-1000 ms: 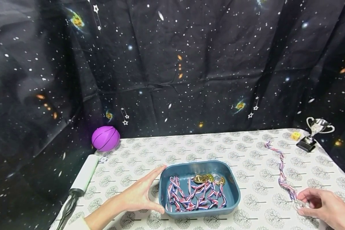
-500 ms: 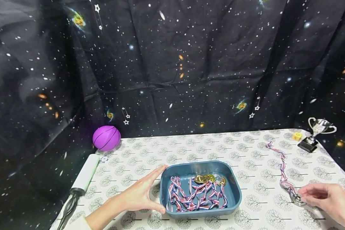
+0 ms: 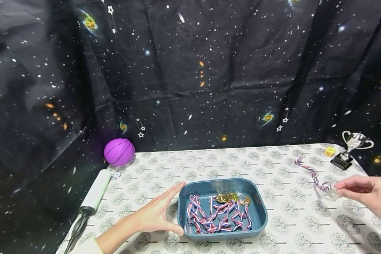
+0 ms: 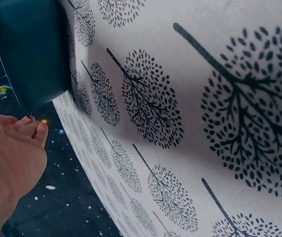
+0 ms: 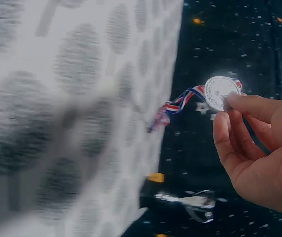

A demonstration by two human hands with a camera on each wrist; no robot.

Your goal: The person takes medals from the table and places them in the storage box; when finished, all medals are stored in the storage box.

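A blue tray (image 3: 260,211) on the table holds several gold medals (image 3: 221,198) with red, white and blue ribbons. My left hand (image 3: 157,213) rests flat against the tray's left wall (image 4: 32,54), fingers straight. At the right my right hand (image 3: 365,194) pinches a silver medal (image 3: 332,193) by its edge and holds it above the table. Its striped ribbon (image 3: 308,171) trails back across the cloth. In the right wrist view the silver medal (image 5: 220,92) sits between thumb and fingertips (image 5: 233,102), the ribbon (image 5: 178,106) hanging from it.
The table wears a white cloth with a tree print (image 3: 209,165). A purple ball (image 3: 119,152) and a white-handled pump (image 3: 93,194) lie at the left. A silver trophy (image 3: 352,144) and a small yellow die (image 3: 329,151) stand at the back right. A dark starry backdrop hangs behind.
My right hand has lifted the silver medal off the cloth and carried it up and away from me, dragging the ribbon. The left hand has stayed at the tray.
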